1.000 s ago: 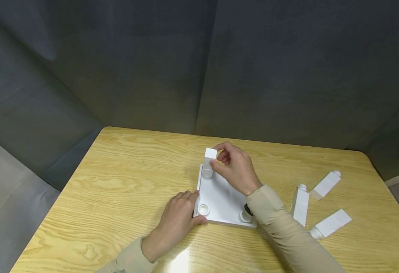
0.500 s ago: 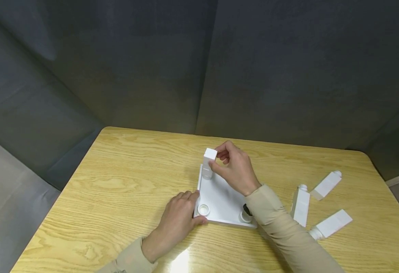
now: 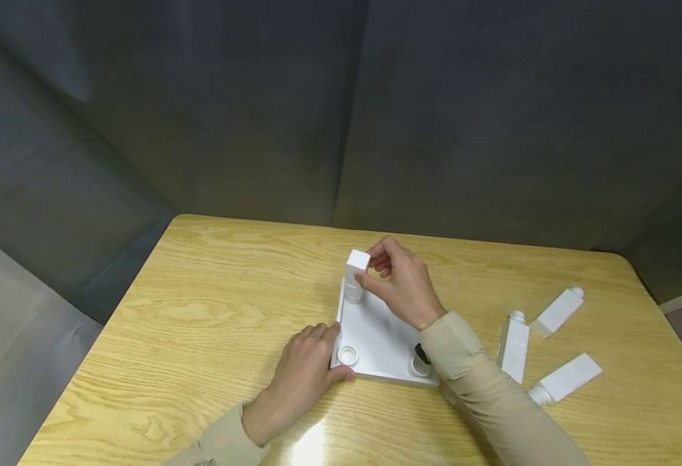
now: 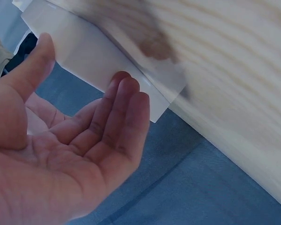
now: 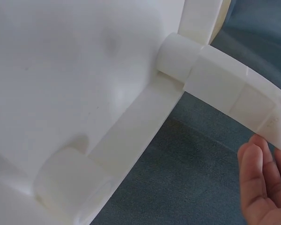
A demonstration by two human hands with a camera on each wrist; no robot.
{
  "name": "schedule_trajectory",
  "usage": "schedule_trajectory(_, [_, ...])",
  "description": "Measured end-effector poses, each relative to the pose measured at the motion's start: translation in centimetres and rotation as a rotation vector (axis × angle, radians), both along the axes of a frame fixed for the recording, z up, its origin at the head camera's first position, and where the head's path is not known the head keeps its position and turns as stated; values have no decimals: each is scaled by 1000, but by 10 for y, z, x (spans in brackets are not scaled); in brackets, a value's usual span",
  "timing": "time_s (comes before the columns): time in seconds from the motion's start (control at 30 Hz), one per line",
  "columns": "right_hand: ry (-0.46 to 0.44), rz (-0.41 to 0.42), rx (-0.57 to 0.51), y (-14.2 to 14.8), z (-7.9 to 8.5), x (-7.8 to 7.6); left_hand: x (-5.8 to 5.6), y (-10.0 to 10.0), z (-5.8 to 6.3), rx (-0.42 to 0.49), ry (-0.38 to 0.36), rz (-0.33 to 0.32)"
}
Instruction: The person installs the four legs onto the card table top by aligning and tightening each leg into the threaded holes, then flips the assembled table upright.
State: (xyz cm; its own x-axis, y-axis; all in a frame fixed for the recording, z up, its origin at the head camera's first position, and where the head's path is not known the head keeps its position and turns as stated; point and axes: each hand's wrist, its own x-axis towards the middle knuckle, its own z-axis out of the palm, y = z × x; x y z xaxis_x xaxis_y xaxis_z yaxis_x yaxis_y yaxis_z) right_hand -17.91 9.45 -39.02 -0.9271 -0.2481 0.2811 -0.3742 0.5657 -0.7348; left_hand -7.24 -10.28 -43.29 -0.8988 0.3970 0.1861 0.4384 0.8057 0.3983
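A white square tabletop [image 3: 378,340] lies underside up on the wooden table, with a raised rim and round corner sockets. My left hand [image 3: 308,359] holds its near left corner, thumb on the near edge and fingers against the left side. In the left wrist view, those fingers [image 4: 126,108] touch the tabletop's edge. At the far left corner a white square table leg [image 3: 352,277] stands upright in its socket [image 5: 171,58]. My right hand [image 3: 401,281] pinches the leg's upper part between thumb and fingers. How deep the leg sits in the socket is hidden.
Three loose white legs lie on the right side: one farther back [image 3: 558,312], one in the middle [image 3: 513,349] and one nearer [image 3: 567,378]. Bare sockets show at the near left [image 3: 348,355] and near right [image 3: 419,367] corners. Dark curtains [image 3: 463,129] hang behind the table.
The leg in my right hand has turned slightly in place, and the right thumb has shifted a little left. My left hand keeps its hold on the tabletop.
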Motion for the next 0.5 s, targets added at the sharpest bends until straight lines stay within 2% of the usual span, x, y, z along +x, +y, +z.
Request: schedule_trajectory(0.5, [-8,4,26,4,4,5,0,0,0,-1,-18,4])
